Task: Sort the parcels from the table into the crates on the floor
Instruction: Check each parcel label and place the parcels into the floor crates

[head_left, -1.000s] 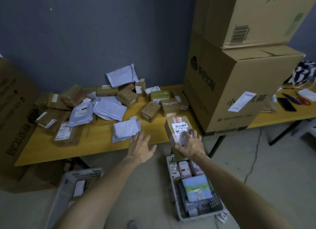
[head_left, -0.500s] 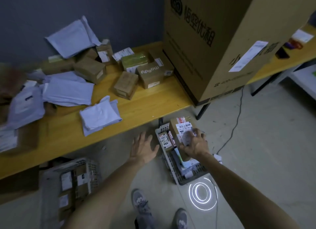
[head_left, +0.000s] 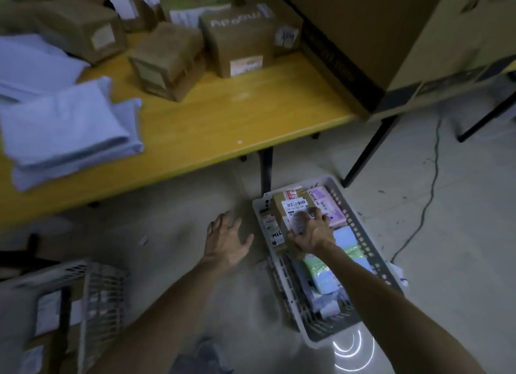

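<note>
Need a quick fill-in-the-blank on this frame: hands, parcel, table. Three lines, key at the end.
1. The right hand grips a brown parcel over the white ____ on the floor.
2. The left hand is open and holds ____.
3. The top of the table is ____ in colour.

Missing words: crate; nothing; yellow.

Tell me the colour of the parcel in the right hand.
Brown cardboard parcel with white barcode labels, gripped by the right hand. Head view, the only one.
</note>
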